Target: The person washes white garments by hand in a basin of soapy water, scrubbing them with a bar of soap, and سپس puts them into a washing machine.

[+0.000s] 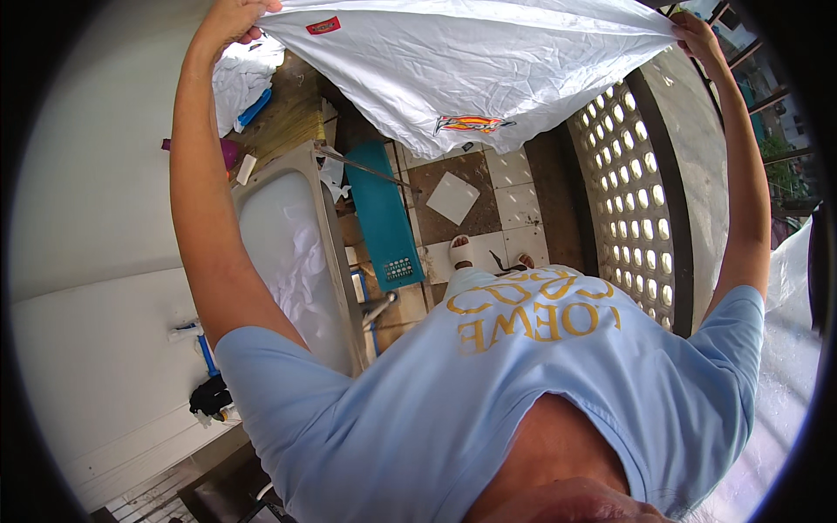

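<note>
A white shirt hangs spread between my two raised arms across the top of the view. It carries a small red label near my left hand and a colourful emblem toward its lower edge. My left hand is closed on one corner at the upper left. At the upper right, my right hand grips the other corner, its fingers partly hidden by the cloth. Below my left forearm, a basin holds cloudy water with white cloth soaking in it.
Beyond the basin lie a heap of white cloth and a blue brush-like item. A teal plastic panel stands beside the basin, near a metal tap. A wall with round holes runs along the right. My sandalled feet rest on tiles.
</note>
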The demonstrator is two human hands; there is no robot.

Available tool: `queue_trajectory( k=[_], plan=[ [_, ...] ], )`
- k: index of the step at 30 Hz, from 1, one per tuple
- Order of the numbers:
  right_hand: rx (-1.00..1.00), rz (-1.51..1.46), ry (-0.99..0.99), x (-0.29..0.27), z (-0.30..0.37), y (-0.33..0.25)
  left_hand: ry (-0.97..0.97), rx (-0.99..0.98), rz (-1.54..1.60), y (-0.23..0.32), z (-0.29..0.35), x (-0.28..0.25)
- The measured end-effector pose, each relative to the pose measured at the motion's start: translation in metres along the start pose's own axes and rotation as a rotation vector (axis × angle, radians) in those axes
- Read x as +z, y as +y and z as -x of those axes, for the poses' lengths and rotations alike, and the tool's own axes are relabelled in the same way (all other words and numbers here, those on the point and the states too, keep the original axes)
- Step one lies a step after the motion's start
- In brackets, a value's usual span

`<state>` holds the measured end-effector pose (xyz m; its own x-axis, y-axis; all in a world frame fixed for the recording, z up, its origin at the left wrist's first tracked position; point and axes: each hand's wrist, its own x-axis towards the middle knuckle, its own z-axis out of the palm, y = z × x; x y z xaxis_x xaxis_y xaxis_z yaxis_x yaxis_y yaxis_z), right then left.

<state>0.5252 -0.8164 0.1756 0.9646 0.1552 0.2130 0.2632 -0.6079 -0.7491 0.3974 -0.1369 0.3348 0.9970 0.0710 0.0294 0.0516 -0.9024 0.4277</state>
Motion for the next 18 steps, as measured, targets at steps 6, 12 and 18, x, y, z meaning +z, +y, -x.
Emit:
queue_trajectory(
  k=[6, 12, 18],
  plan=[
    [0.012, 0.020, 0.066, 0.022, 0.010, -0.008, 0.017, 0.067, 0.026, 0.038, 0.016, 0.018],
    [-0.574, 0.629, 0.362, 0.091, 0.028, -0.063, -0.048, 0.109, 0.060, 0.091, 0.019, 0.025],
    [-0.496, -0.153, -0.086, 0.253, 0.078, -0.209, -0.069, 0.209, 0.129, 0.135, 0.011, 0.040]
  ],
)
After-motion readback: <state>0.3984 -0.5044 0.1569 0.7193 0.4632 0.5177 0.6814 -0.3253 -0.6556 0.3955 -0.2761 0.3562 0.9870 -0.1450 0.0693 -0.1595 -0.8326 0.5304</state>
